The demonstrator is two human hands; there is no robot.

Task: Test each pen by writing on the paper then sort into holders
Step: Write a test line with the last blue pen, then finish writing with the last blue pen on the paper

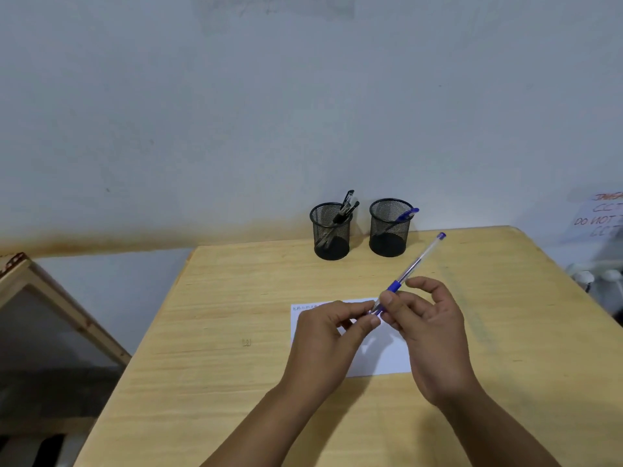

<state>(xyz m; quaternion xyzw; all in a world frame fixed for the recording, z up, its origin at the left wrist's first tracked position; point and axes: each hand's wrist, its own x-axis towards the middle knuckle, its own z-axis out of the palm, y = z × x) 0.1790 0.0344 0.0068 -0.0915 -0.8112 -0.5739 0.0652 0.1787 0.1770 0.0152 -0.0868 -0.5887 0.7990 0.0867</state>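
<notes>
Your left hand (332,326) hovers over the paper (381,358), thumb and forefinger pressed together on something small at the tip end of the blue pen (413,266). It is probably the cap, but your fingers hide it, so you cannot be sure. Your right hand (428,326) pinches the pen's blue rubber section between thumb and fingertips, with the forefinger lifted and curled above the barrel. The clear barrel slants up and away to the right, held in the air above the sheet's far right corner.

If you are uncapping, pull the two hands straight apart along the barrel instead of bending it. Keep the cap in your left hand, and bring the tip down on the blank part of the sheet below the line of marks along its far edge.

Past the sheet, near the wall, two black mesh cups stand close together but apart on the table (236,332). The left cup (331,232) holds several dark pens leaning right. The right cup (390,228) holds one blue pen (406,215) resting against its right rim.
</notes>
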